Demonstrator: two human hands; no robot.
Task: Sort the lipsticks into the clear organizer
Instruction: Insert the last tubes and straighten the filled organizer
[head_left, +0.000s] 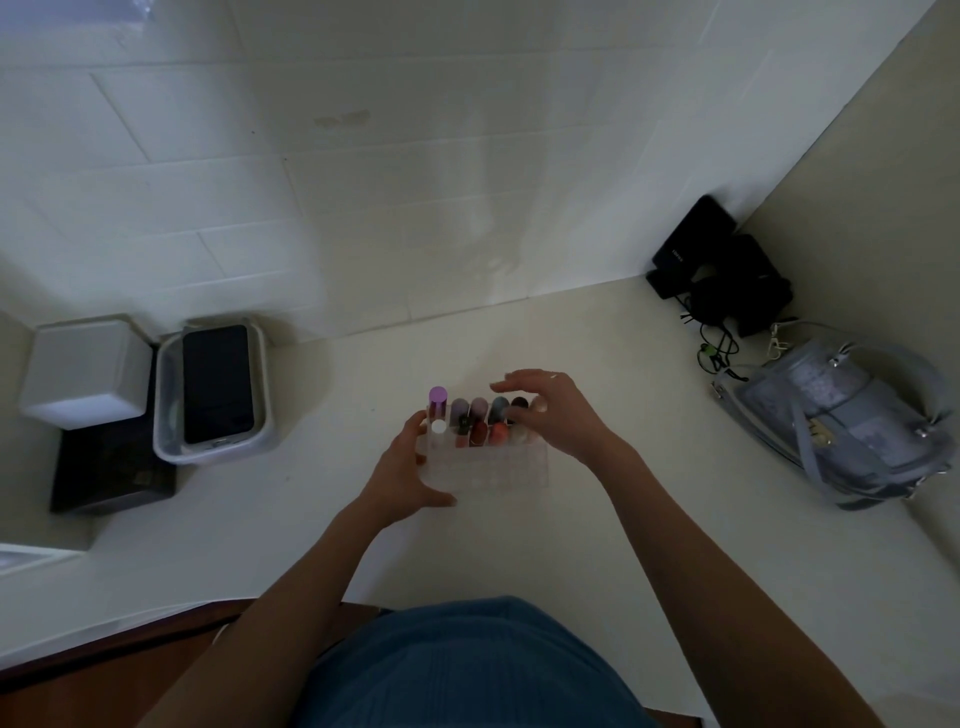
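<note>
My right hand (558, 415) covers the organizer's (488, 467) far right slots, and the lipsticks (480, 418) are too blurry to tell shades.

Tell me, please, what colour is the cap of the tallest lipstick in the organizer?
Purple cap, seen in the head view.
</note>
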